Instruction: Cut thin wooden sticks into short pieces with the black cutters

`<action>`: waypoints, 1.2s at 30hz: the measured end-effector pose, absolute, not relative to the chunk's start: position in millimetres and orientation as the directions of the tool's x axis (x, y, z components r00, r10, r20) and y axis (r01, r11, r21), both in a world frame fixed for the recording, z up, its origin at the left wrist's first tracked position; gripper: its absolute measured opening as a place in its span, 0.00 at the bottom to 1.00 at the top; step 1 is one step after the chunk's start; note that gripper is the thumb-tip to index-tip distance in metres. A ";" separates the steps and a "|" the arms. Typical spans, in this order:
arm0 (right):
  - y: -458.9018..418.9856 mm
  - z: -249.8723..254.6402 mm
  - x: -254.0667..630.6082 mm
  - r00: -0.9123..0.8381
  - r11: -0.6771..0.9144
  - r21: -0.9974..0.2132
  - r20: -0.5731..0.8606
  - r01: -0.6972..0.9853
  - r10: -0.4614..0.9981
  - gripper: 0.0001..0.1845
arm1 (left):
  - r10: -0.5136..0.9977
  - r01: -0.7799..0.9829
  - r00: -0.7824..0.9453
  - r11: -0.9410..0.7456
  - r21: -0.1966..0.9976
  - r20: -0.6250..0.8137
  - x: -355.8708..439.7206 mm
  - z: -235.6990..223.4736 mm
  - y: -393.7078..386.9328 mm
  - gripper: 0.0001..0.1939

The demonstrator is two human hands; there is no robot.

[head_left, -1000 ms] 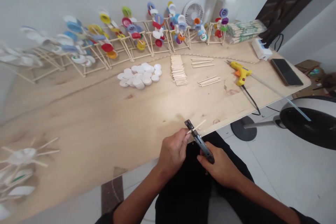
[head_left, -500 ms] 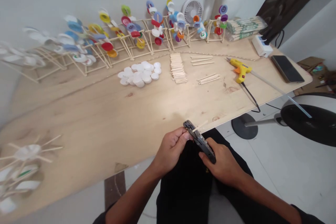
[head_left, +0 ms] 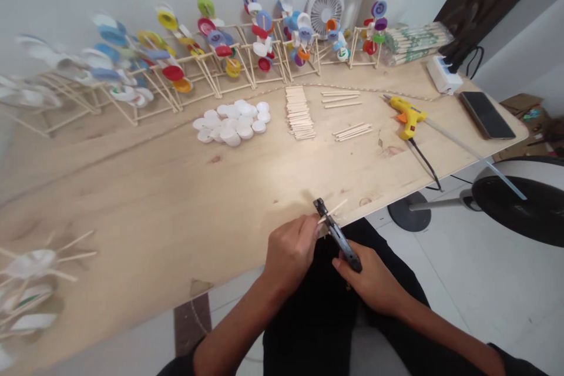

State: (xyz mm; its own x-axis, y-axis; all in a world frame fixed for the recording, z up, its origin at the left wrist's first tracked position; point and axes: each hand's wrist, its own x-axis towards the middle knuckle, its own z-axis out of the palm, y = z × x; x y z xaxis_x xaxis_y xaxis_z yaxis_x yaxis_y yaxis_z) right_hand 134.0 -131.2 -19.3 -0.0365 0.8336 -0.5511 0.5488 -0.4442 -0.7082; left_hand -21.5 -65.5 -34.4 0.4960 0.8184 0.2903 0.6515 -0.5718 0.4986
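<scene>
- The left hand (head_left: 291, 247) has its grip pinched together on a thin wooden stick (head_left: 338, 207), just over the near edge of the counter (head_left: 176, 205).
- The right hand (head_left: 370, 276) has its grip clamped around the handles of a dark cutting tool (head_left: 339, 238).
- The stick crosses the head of the tool at a slant, its free end pointing up and to the right, away from the left fingertips; whether the blades bite into it is too small to tell.
- Beyond the hands, near the middle of the counter, lies a pile of white caps (head_left: 231, 122).
- Just right of the caps, a column of short sticks (head_left: 300, 114) lies side by side; two small loose bunches, an upper bunch (head_left: 341, 99) and a lower bunch (head_left: 352, 131), lie to its right.
- A yellow glue gun (head_left: 408, 117) rests on its side farther right, a long pale rod (head_left: 467, 147) at its rear reaching past the counter's edge.
- A phone (head_left: 487, 116) lies near the right end, beside a white power block (head_left: 444, 75).
- Along the wall stand stick frames (head_left: 222, 94) bearing wheels of coloured caps (head_left: 262, 29).
- At the far left, a white hub (head_left: 33, 263) has sticks radiating from it.
</scene>
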 end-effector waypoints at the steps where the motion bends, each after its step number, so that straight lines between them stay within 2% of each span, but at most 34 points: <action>1: -130.9 -19.2 133.8 -0.043 -0.449 -0.711 -0.556 0.542 0.830 0.08 | 0.792 0.666 0.514 -0.610 0.430 0.329 -21.9 -36.5 -64.4 0.10; 3: -130.1 -19.4 133.3 -0.049 -0.457 -0.709 -0.567 0.538 0.822 0.08 | 0.751 0.676 0.544 -0.657 0.334 0.376 -22.7 -40.3 -61.3 0.10; 5: -128.7 -19.7 132.6 -0.043 -0.466 -0.696 -0.579 0.545 0.814 0.08 | 0.731 0.666 0.558 -0.677 0.312 0.394 -23.7 -43.0 -57.7 0.10; 13: -120.7 -16.8 132.8 -0.034 -0.488 -0.640 -0.626 0.593 0.779 0.06 | 0.753 0.592 0.544 -0.658 0.466 0.371 -27.5 -45.5 -50.1 0.12; 23: -117.7 -20.7 134.1 -0.071 -0.470 -0.645 -0.631 0.603 0.773 0.08 | 0.732 0.584 0.560 -0.681 0.442 0.389 -28.7 -46.1 -46.0 0.07; 32: -116.0 -27.5 132.6 -0.093 -0.449 -0.666 -0.613 0.596 0.785 0.09 | 0.731 0.555 0.559 -0.681 0.478 0.391 -30.1 -50.5 -44.9 0.07; 36: -118.1 -31.2 129.9 -0.062 -0.444 -0.671 -0.588 0.593 0.807 0.08 | 0.718 0.560 0.549 -0.696 0.450 0.427 -28.9 -51.1 -46.4 0.06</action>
